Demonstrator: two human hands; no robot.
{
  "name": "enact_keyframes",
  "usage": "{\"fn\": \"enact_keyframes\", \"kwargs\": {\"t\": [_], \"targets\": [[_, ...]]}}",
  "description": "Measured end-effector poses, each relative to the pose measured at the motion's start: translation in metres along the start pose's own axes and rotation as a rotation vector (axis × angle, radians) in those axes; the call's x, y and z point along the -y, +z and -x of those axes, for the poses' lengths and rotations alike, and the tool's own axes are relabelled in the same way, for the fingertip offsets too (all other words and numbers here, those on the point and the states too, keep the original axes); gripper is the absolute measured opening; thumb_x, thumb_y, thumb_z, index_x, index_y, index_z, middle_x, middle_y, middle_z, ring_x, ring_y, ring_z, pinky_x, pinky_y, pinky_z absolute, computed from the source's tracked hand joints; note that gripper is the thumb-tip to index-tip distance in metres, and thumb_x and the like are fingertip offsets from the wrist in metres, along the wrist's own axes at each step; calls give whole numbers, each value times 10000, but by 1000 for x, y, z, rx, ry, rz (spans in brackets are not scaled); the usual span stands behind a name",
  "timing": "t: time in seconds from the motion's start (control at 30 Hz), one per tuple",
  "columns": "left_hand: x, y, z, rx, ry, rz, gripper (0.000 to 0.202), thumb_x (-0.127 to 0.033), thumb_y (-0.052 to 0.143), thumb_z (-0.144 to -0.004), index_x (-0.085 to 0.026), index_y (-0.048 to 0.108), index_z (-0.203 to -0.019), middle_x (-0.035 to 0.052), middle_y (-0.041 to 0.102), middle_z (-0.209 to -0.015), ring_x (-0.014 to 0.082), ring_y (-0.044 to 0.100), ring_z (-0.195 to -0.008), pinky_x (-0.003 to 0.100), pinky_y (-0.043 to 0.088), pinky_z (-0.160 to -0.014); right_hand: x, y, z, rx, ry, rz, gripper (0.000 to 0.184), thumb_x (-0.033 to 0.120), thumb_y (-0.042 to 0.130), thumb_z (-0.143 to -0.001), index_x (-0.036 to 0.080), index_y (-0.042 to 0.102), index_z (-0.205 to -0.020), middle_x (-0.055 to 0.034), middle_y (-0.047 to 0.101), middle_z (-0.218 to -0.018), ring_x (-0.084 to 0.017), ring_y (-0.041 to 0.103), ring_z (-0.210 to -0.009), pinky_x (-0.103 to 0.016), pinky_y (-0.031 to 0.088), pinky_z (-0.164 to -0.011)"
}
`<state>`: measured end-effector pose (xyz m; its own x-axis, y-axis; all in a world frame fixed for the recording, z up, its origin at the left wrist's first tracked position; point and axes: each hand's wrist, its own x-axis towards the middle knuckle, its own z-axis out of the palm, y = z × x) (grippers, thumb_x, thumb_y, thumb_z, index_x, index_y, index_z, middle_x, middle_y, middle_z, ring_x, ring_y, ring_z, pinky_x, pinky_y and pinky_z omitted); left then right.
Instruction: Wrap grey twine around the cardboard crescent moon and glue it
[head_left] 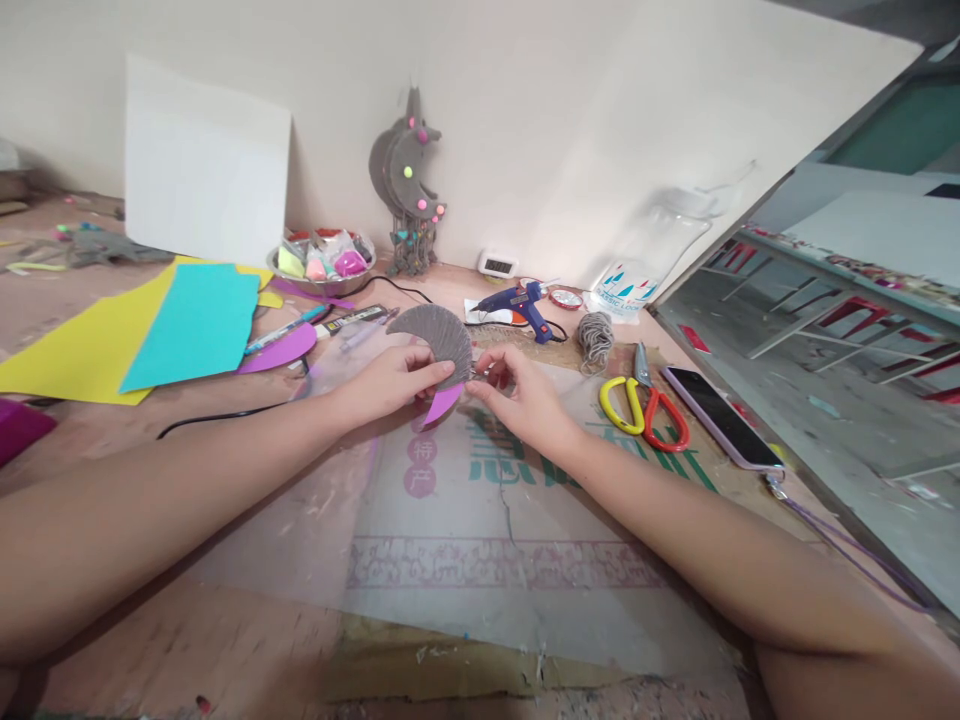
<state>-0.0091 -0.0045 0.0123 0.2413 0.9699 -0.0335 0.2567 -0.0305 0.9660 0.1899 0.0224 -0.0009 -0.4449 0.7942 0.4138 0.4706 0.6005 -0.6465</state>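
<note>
My left hand (397, 385) pinches a crescent moon (442, 335) between thumb and fingers. Grey yarn covers most of the crescent, and its lower tip shows bare purple. At the crescent's right edge my right hand (517, 390) is closed, with thumb and fingertips pressed together around what looks like the grey yarn; the strand itself is too fine to see clearly. Beyond the hands lies a ball of grey yarn (596, 340). A finished grey moon hanging (409, 180) with coloured balls leans against the wall.
Scissors (643, 405) and a phone (724, 418) lie at the right, near the table's edge. A blue glue gun (525, 308) rests behind the hands. Yellow sheets (82, 350), a turquoise sheet (195, 325) and a bowl (322, 283) of clay packets are at left. A printed plastic bag (480, 560) covers the table.
</note>
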Motion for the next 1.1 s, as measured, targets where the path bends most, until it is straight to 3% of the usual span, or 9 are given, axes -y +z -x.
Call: {"fn": "enact_keyframes", "kwargs": {"t": [0.17, 0.53, 0.87, 1.1], "targets": [[0, -2, -1, 2, 39, -121, 373, -464, 537, -836, -169, 472, -618, -37, 493, -576, 78, 467, -503, 215, 349, -482, 0, -1, -3, 11, -74, 45, 101, 290, 606, -835, 193, 577, -827, -23, 583, -829, -140, 524, -742, -282, 423, -689], [2, -4, -3, 18, 64, -169, 372, -467, 532, -831, -172, 482, -609, -34, 507, -564, 85, 489, -497, 226, 358, -494, 4, -3, -3, 28, -84, 32, 138, 275, 557, -865, 190, 581, -759, -30, 598, -793, -151, 544, -745, -296, 434, -713], [2, -5, -2, 36, 56, -123, 383, -482, 538, -829, -172, 476, -613, -31, 510, -573, 88, 497, -511, 227, 376, -510, 6, -4, -3, 27, -78, 51, 139, 261, 531, -878, 190, 584, -771, -31, 607, -785, -152, 556, -743, -288, 432, -713], [5, -5, -3, 25, 127, -236, 377, -474, 503, -845, -175, 478, -615, -29, 495, -587, 99, 482, -533, 240, 359, -515, -1, -6, -6, -34, -66, -7, 236, 336, 458, -928, 203, 653, -925, -61, 672, -969, -182, 599, -942, -337, 443, -860]]}}
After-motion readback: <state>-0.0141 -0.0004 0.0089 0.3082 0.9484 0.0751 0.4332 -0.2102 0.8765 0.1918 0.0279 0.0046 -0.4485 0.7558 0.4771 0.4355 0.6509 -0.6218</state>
